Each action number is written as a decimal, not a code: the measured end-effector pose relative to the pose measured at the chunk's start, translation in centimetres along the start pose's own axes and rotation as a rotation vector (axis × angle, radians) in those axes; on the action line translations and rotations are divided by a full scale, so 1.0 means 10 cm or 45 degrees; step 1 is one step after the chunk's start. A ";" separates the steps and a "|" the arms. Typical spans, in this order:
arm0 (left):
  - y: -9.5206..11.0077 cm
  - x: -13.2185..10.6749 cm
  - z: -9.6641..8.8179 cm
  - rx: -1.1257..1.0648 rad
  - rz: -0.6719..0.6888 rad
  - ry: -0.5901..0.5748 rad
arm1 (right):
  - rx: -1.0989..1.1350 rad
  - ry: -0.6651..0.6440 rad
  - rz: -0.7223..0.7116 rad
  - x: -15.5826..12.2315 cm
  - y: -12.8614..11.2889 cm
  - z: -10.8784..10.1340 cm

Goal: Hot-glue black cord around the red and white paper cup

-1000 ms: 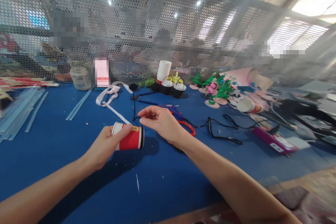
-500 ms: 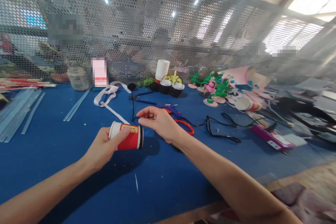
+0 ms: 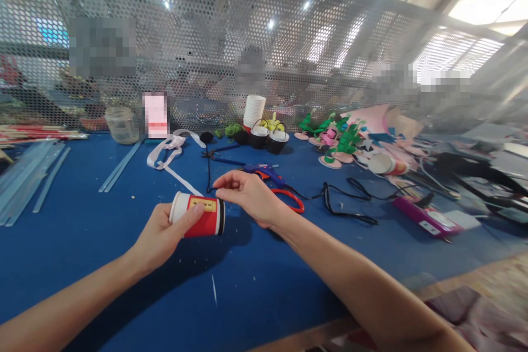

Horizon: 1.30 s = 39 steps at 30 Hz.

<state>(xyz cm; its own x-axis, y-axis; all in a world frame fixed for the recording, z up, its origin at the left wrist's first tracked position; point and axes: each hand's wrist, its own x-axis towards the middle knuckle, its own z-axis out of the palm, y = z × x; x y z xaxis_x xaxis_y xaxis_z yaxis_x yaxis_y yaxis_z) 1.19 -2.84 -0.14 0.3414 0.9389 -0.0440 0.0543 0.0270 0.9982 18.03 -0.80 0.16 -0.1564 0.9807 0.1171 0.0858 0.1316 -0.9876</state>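
Note:
My left hand (image 3: 163, 234) is closed around a red and white paper cup (image 3: 206, 225) lying on its side in the air, thumb across its yellow label. A black cord band (image 3: 221, 218) runs round the cup's right-hand end. At that end, my right hand (image 3: 247, 196) pinches the black cord (image 3: 208, 171) between thumb and fingertips. This cord trails back over the table to a small black ball of yarn (image 3: 207, 137). A white ribbon (image 3: 181, 179) reaches from the table to behind the cup.
Beyond my right hand lie a blue glue gun (image 3: 270, 174), a red handle loop (image 3: 292, 198) and pliers (image 3: 223, 155). Two black-wrapped cups (image 3: 277, 144), stacked white cups (image 3: 254, 110) and green craft plants (image 3: 346, 140) stand farther back. A purple box (image 3: 424, 217) is at right.
The cup has turned slightly in my left hand, so more of its yellow label shows. My right hand has shifted a little, still pinching the cord.

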 end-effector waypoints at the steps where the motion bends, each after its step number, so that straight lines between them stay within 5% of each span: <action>1: 0.00 0.00 0.00 0.008 0.006 0.003 | 0.000 0.004 0.002 0.00 0.00 0.00; 11: 0.04 -0.02 0.01 0.156 0.058 0.061 | 0.097 -0.009 0.125 0.00 -0.02 0.02; 21: -0.01 0.02 -0.07 0.276 0.237 0.101 | -0.188 0.105 -0.001 0.04 -0.03 -0.03; 29: 0.02 0.07 -0.10 0.365 0.328 0.094 | 0.054 -0.210 0.212 -0.05 -0.13 0.00; 39: -0.07 0.07 -0.08 0.441 0.409 -0.020 | 0.204 0.060 0.338 -0.14 0.00 0.06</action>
<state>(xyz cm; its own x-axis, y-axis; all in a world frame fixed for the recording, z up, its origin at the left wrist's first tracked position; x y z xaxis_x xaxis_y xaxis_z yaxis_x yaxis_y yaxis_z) 0.61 -1.91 -0.83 0.4061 0.8757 0.2613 0.2523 -0.3823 0.8889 17.62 -2.27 -0.06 -0.1032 0.9839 -0.1461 -0.0389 -0.1508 -0.9878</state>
